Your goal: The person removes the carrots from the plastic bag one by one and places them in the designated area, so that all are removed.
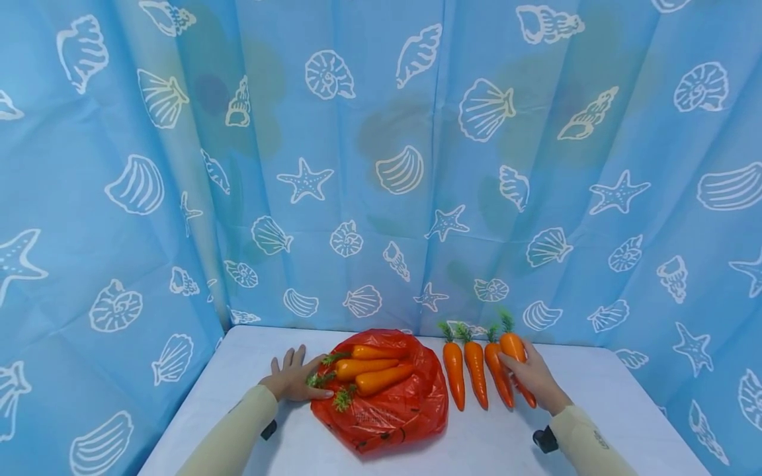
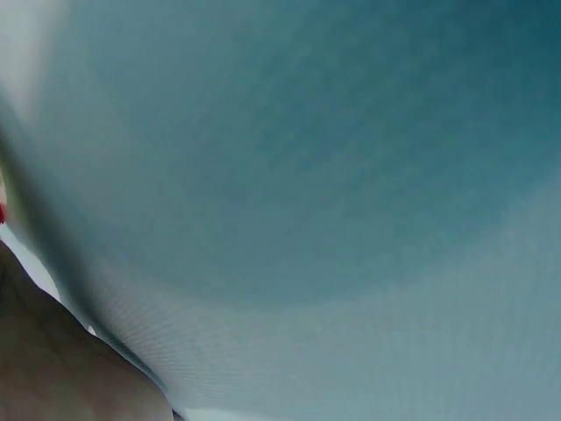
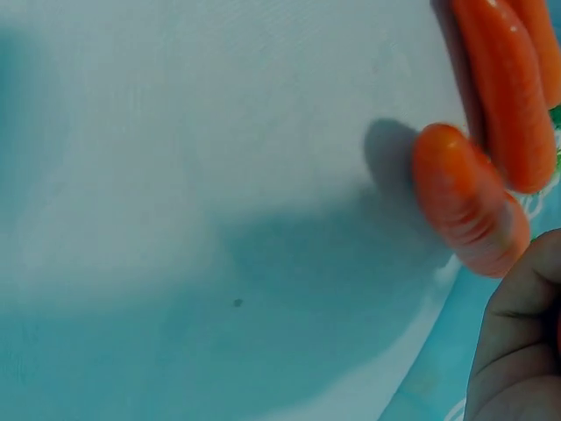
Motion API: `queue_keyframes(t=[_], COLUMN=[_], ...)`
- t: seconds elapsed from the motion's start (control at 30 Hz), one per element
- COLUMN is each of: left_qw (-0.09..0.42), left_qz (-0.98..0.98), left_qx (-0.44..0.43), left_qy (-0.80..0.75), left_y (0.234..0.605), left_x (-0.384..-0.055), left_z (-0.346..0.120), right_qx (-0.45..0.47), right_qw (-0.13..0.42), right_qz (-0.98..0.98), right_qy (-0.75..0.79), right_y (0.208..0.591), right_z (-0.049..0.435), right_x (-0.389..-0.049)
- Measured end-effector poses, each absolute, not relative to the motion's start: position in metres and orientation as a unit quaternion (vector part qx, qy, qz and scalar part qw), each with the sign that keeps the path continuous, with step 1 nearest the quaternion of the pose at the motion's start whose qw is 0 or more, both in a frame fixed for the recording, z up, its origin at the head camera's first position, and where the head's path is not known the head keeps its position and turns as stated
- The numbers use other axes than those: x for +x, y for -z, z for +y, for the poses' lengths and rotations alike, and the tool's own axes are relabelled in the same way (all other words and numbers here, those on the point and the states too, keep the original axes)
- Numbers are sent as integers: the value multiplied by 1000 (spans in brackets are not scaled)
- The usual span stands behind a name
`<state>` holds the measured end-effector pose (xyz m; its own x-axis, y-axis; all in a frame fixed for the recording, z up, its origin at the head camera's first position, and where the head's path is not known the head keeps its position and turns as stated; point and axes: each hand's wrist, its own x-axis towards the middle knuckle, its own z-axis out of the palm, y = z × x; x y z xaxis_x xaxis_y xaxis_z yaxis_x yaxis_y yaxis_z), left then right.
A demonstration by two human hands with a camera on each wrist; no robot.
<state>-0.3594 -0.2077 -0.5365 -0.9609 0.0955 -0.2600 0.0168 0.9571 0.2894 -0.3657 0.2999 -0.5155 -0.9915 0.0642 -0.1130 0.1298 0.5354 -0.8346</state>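
Observation:
At the left, my left hand (image 1: 296, 378) has its fingers spread, its thumb against the edge of a red plastic bag (image 1: 417, 416). Three toy carrots with green tops lie on the bag, among them a front carrot (image 1: 383, 379). To the right, my right hand (image 1: 538, 378) grips the rightmost carrot (image 1: 512, 346) of a row, thumb on the near side. Beside it lie a third carrot (image 1: 499, 370), a middle carrot (image 1: 475, 370) and a left carrot (image 1: 454, 370), tops toward the curtain. In the right wrist view, orange carrots (image 3: 508, 96) appear above the curled fingers (image 3: 517, 342).
A white table (image 1: 488, 443) carries everything. Behind it and at both sides hangs a blue curtain (image 1: 357, 264) with white shell and starfish prints. The left wrist view shows mostly a blurred pale surface (image 2: 289, 219).

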Motion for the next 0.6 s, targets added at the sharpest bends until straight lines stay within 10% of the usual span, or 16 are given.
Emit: queue_keyframes(t=[0.6], left_qw=[140], left_qz=[980], left_qx=[23], left_qy=[-139], left_y=[541], left_x=[-363], left_z=[-210], right_qx=[130], right_qw=[60], right_qz=[867], right_qy=[477], right_y=[530], right_z=[320], right_x=[-366])
